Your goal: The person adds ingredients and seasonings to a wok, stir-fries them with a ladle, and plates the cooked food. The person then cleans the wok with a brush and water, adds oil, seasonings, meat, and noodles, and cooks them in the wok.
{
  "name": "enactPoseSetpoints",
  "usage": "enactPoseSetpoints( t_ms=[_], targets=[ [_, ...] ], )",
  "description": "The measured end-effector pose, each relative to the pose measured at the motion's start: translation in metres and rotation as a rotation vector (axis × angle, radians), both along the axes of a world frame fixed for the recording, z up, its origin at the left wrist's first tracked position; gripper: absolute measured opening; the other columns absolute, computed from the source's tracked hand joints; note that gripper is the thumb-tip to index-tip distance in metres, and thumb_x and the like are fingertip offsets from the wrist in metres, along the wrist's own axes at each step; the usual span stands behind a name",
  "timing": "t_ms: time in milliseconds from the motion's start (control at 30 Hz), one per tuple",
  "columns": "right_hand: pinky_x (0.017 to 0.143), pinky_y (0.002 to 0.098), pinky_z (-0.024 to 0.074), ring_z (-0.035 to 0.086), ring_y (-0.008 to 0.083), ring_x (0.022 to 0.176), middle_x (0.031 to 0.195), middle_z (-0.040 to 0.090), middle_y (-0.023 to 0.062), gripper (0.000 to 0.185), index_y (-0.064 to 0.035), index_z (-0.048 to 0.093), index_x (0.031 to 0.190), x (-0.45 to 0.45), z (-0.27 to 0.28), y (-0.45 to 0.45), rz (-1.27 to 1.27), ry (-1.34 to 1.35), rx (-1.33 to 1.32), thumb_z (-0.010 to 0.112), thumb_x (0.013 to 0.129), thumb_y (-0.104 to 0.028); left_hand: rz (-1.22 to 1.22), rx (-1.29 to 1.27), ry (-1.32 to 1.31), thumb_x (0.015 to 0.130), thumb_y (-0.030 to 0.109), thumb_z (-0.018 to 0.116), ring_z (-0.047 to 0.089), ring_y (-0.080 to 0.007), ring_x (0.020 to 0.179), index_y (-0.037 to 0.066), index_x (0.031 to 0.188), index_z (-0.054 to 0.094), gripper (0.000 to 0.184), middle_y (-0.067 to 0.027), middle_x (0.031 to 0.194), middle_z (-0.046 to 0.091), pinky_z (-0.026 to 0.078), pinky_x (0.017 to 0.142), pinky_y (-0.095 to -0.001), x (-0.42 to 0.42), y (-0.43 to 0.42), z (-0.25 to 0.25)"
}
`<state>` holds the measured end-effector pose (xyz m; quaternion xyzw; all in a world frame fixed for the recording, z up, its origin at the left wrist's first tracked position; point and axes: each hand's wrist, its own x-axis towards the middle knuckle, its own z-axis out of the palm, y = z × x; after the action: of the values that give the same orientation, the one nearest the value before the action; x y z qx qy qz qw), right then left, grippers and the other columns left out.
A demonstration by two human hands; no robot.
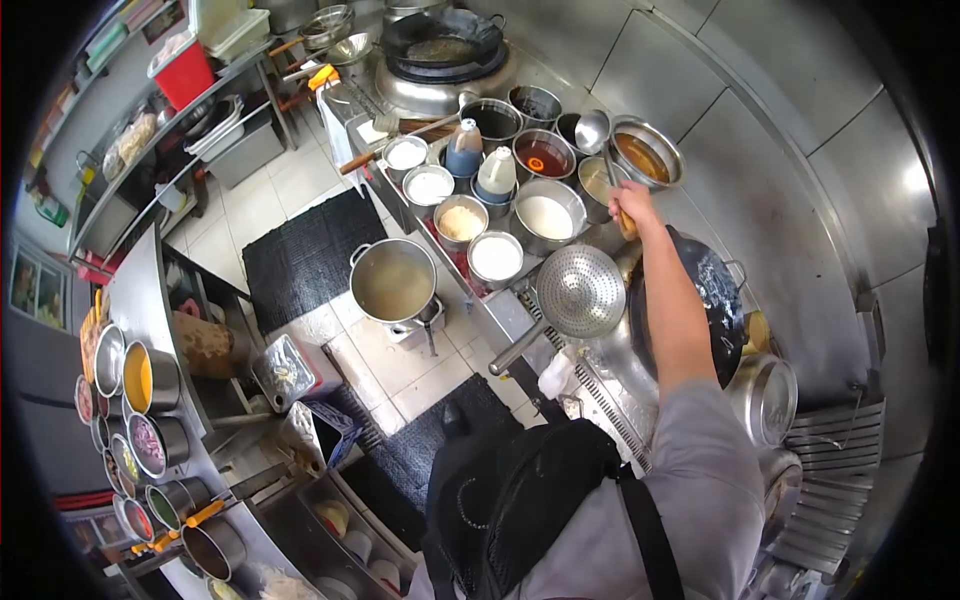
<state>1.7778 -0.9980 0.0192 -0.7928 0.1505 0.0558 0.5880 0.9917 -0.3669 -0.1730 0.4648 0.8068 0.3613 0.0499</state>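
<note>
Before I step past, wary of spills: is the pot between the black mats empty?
Not empty: cloudy tan liquid shows inside the open pot.

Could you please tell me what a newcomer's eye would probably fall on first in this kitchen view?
Probably the right hand, gripping a ladle over the cluster of metal pots. Next, perhaps, the large perforated strainer beside the dark wok, its handle pointing to the lower left. The bright red container on the upper-left shelf also stands out.

On steel counter [510, 314] before me: metal pots with white contents [495, 257], pot with red liquid [545, 153]. On tiled floor [375, 365] below me: black mats [305, 250].
</note>
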Motion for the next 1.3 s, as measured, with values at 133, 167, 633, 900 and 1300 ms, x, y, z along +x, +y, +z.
enactPoseSetpoints(
  t_ms=[133, 167, 633, 900, 1300],
  targets=[
    [0.04, 0.0298, 0.045, 0.054, 0.015, 0.045, 0.06, 0.058, 0.0077, 0.021, 0.0028, 0.058, 0.104, 0.036, -0.011, 0.012, 0.053, 0.048, -0.057, 0.062, 0.087, -0.009, -0.049, 0.062, 0.019, 0.085, 0.023, 0.064, 0.054, -0.0269, 0.061, -0.007, 0.087, 0.061, 0.03, -0.0153, 0.071, 0.058, 0.047, 0.055, -0.0385, 0.014, -0.027, -0.006],
    [0.039, 0.0295, 0.0443, 0.053, 0.0154, 0.043, 0.06, 0.059, 0.0081, 0.009, -0.002, 0.057, 0.087, 0.037, -0.009, 0.017, 0.047, 0.046, -0.076, 0.061, 0.088, -0.01, -0.056, 0.068, 0.026, 0.086, 0.023, 0.064, 0.053, -0.0264, 0.06, -0.007, 0.087, 0.061, 0.03, -0.0148, 0.071, 0.058, 0.046, 0.055, -0.0381, 0.015, -0.034, -0.009],
    [0.042, 0.0243, 0.0432, 0.047, 0.0084, 0.05, 0.063, 0.049, -0.0001, 0.012, -0.0088, 0.05, 0.088, 0.021, -0.019, 0.011, -0.064, -0.054, 0.455, 0.056, 0.097, -0.014, -0.253, 0.199, 0.011, 0.091, 0.023, 0.067, 0.046, -0.0203, 0.058, 0.0, 0.09, 0.062, 0.024, -0.0076, 0.069, 0.053, 0.041, 0.053, -0.0324, 0.043, -0.095, -0.027],
    [0.045, 0.0207, 0.0421, 0.048, 0.0049, 0.05, 0.066, 0.049, 0.0007, 0.017, -0.0051, 0.049, 0.088, -0.067, -0.006, -0.037, -0.082, -0.167, 1.176, 0.055, 0.099, -0.016, -0.75, -0.185, -0.365, 0.093, 0.025, 0.057, 0.052, -0.0281, 0.096, -0.015, 0.109, 0.05, 0.043, -0.0231, 0.103, 0.053, 0.044, 0.091, -0.0381, 0.122, -0.126, -0.042],
    [0.073, 0.0441, 0.0533, 0.067, 0.0341, 0.078, 0.091, 0.066, 0.0238, 0.06, -0.006, 0.04, 0.146, -0.446, 0.019, -0.198, -0.231, 0.084, -0.627, 0.061, 0.091, -0.017, -2.248, -0.309, -0.468, 0.092, 0.003, 0.058, 0.056, -0.0249, 0.106, -0.002, 0.119, 0.055, 0.028, -0.0148, 0.118, 0.058, 0.047, 0.092, -0.0374, 0.384, -0.356, 0.067]
  ],
)
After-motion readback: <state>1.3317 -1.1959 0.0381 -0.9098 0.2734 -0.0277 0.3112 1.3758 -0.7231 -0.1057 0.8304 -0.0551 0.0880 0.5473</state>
